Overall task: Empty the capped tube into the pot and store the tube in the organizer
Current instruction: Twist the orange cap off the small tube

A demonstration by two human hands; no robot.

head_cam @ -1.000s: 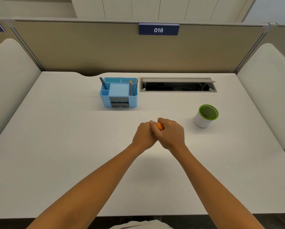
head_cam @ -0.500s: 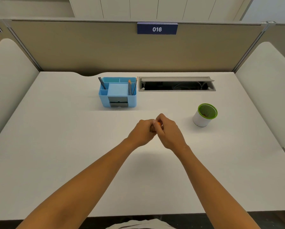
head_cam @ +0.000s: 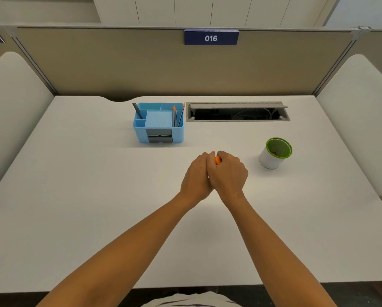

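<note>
**A:** What does the view from the head camera show?

**B:** A person's two bare forearms reach over a white tabletop [head_cam: 74, 196]. The left hand [head_cam: 195, 173] and right hand [head_cam: 228, 173] are pressed together near the middle, both curled closed. A small patch of orange [head_cam: 217, 160] shows between them at the top. It is probably the tube's cap or its end, but the rest of the tube is hidden inside the hands.

**A:** Who holds the tube?

**B:** The right hand's grip is closed around the orange piece. The left hand's grip is closed too, but I cannot tell what it has hold of.

**A:** Where are the pot and the organizer?

**B:** The pot [head_cam: 274, 155], white with a green rim, stands to the right of the hands, apart from them. The blue organizer [head_cam: 159, 122] sits farther back and to the left, with pens and pencils standing in its compartments.

**A:** How far along is the task?

**B:** Early, I judge. The hands seem to be working the cap loose. Nothing is over the pot, so pouring is still to come, and the tube is not yet stored.
</note>
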